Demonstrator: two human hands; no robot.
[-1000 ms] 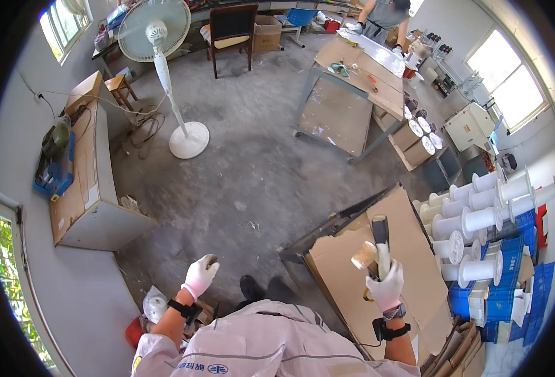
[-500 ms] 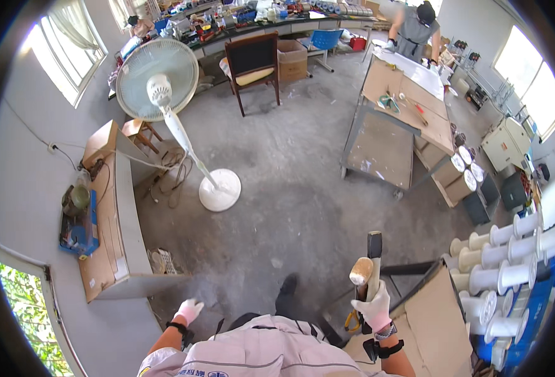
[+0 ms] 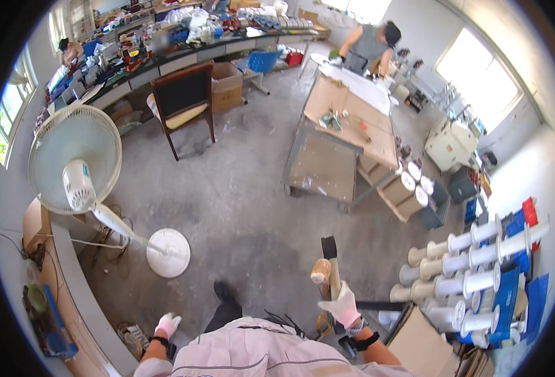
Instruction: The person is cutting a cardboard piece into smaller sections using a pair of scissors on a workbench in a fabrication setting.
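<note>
My right hand [image 3: 340, 306], in a white and pink glove, is closed around a bundle of tools held upright in front of my body. One is a mallet-like tool with a tan, rounded head [image 3: 321, 271]. Beside it stands a long flat piece with a black end [image 3: 329, 248], whose kind I cannot make out. Yellow loops, like tool handles [image 3: 322, 325], show below the fist. My left hand [image 3: 168, 323], gloved alike, hangs low at my left side with its fingers loosely apart and nothing visible in it.
A standing fan [image 3: 76, 160] is on the left beside a long bench [image 3: 70, 276]. Ahead are a chair [image 3: 183, 100] and a wheeled worktable [image 3: 327, 157], where another person [image 3: 368, 50] bends over. White spools [image 3: 459, 276] are stacked at right, near a cardboard-topped table [image 3: 422, 342].
The view has swung to the right, and I have stepped forward; the fan and worktable appear farther left. My right hand still grips the tools, and my left hand still hangs.
</note>
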